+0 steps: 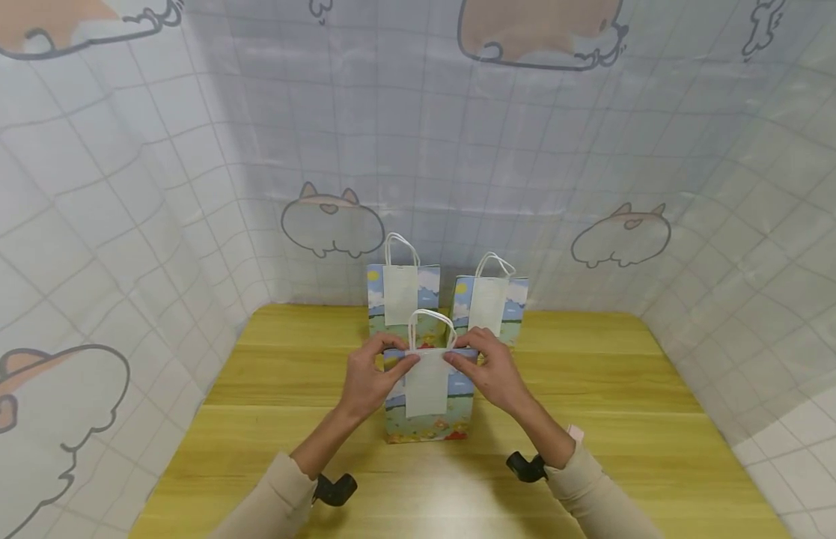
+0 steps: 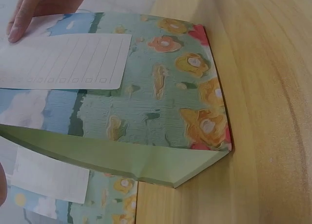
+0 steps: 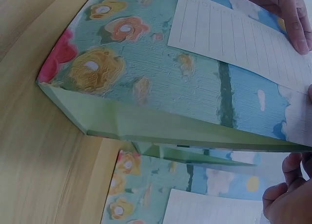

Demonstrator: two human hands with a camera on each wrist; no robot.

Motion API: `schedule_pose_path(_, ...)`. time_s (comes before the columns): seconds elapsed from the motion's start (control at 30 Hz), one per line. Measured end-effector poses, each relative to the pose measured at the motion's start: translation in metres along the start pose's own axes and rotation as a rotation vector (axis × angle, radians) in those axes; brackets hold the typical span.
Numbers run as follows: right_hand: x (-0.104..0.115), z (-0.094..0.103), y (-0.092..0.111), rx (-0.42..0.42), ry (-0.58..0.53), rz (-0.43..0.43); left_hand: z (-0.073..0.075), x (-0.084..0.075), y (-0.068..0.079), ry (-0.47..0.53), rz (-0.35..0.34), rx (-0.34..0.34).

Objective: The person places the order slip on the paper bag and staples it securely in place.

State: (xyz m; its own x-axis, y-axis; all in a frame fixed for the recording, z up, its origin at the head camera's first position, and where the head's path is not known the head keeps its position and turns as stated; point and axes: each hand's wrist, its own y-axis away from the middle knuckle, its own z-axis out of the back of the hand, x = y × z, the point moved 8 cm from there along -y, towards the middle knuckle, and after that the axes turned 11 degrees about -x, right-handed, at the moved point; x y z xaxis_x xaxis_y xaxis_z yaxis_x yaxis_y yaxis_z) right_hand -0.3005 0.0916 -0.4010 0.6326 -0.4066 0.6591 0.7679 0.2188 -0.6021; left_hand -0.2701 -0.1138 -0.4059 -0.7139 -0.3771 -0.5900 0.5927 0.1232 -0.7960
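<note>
A paper gift bag (image 1: 427, 429) printed with flowers and sky stands upright on the table, with white cord handles (image 1: 432, 314). A white lined paper sheet (image 1: 426, 385) lies against its front near the top edge. My left hand (image 1: 367, 378) pinches the bag's upper left edge, its thumb on the sheet's corner. On the other side, my right hand (image 1: 495, 374) pinches the top edge, its thumb at the sheet's right corner. The right wrist view shows the bag's pale green side panel (image 3: 122, 119) folded inward and the sheet's ruled lines.
Two matching bags stand behind, a left one (image 1: 376, 296) and a right one (image 1: 516, 303), each with a white sheet on its front. They stand near the back edge of the wooden table (image 1: 269, 419). A patterned curtain (image 1: 418, 165) surrounds it.
</note>
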Motion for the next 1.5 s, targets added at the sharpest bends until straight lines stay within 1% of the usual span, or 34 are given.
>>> schedule_pose_path(0.13,0.001,0.001,0.001,0.001,-0.003,0.011,-0.001,0.003,0.001,0.0,0.021,0.009)
schedule_pose_path(0.33,-0.002,0.001,0.003,0.008,-0.002,-0.005,-0.002,0.003,0.001,-0.027,0.034,0.03)
schedule_pose_path(0.47,-0.003,0.0,0.003,0.009,-0.002,-0.012,-0.002,0.005,0.002,-0.059,0.029,0.033)
schedule_pose_path(0.7,-0.003,0.001,0.003,0.006,-0.014,-0.003,-0.002,0.005,0.002,-0.05,0.0,0.032)
schedule_pose_path(0.9,-0.008,0.006,0.006,0.042,-0.011,-0.036,-0.002,0.004,0.002,-0.045,-0.003,0.048)
schedule_pose_path(1.1,-0.025,0.019,0.015,0.077,0.005,-0.111,0.0,0.005,0.001,-0.048,0.005,0.053)
schedule_pose_path(1.17,-0.031,0.025,0.02,0.092,-0.002,-0.115,0.001,0.005,0.001,-0.046,0.001,0.052)
schedule_pose_path(1.37,-0.057,0.051,0.047,0.208,-0.022,-0.15,0.0,0.006,0.0,-0.02,-0.023,0.055)
schedule_pose_path(1.5,-0.079,0.074,0.069,0.296,0.005,-0.196,-0.001,0.006,0.0,-0.019,-0.027,0.057)
